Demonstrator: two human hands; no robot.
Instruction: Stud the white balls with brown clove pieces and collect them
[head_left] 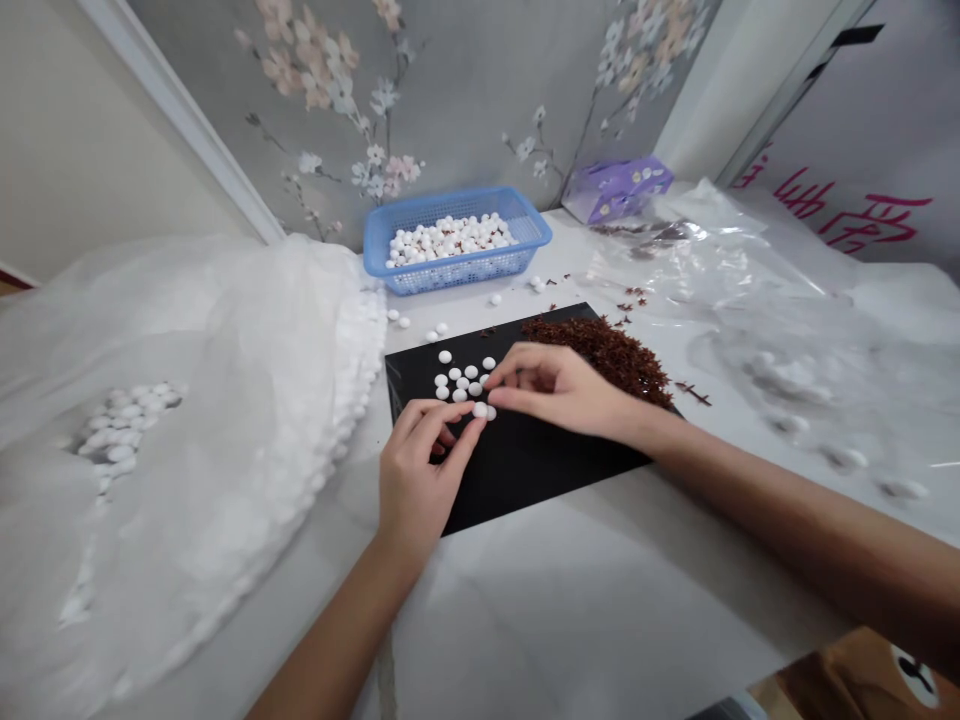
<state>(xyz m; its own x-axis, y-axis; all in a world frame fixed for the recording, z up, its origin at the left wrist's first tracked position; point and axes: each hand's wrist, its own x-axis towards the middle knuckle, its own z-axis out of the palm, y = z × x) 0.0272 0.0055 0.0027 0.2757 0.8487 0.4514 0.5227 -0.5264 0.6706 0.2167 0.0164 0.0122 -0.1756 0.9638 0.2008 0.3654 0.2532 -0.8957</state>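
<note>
The only writing I can see is on the wall panel (862,150) at the upper right: large red brush characters, cut by the edge of the picture, and I cannot read them. The purple tissue pack (616,187) beside it has a printed pattern, but no brand is legible to me.

My left hand (420,475) lies on the near edge of the black mat (540,465), the thumb and forefinger closed in a pinch on one white bead (480,409). My right hand (555,385) comes across from the right, its fingertips (499,383) pressed together and touching the same bead, so both hands meet at this one point. A second bead lies just beside it.

The loose group of white beads (459,378) rests on the mat just behind the fingertips, toward the wall. The pile of brown dried pieces (615,350) lies on the far right corner of the mat, behind my right wrist. The blue basket (457,265) with more beads stands well apart, by the wall. On the left, a big clear plastic bag (187,420) holds many more beads.
</note>
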